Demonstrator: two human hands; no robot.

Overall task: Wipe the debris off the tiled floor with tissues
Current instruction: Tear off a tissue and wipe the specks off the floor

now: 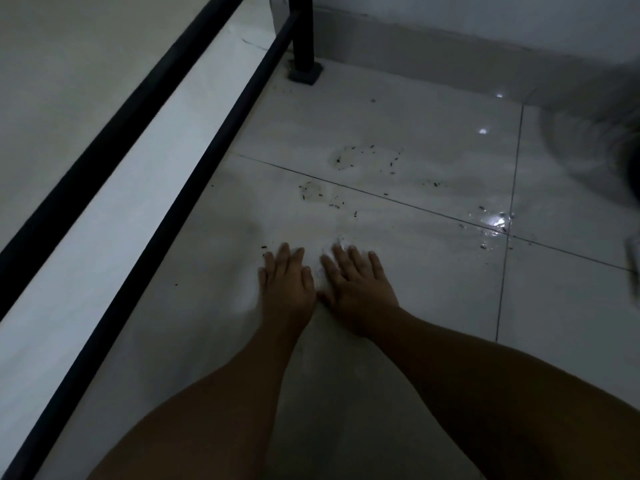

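Fingers spread flat: left hand (287, 282) and right hand (360, 289) press a white tissue (317, 259) onto the tiled floor (433, 299).
Black frame (194, 188) runs just left; debris (367, 157) lies ahead on open tiles.

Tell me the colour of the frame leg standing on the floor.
Black frame leg, seen in the head view.

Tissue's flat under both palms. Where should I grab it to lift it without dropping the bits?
Probably pinch the crumpled far edge of the tissue, which sticks up just past the right hand fingertips, coming from above and curling it back toward you. The rest lies flat and thin under the left hand and the right hand on the floor tiles, so there is little else to catch.
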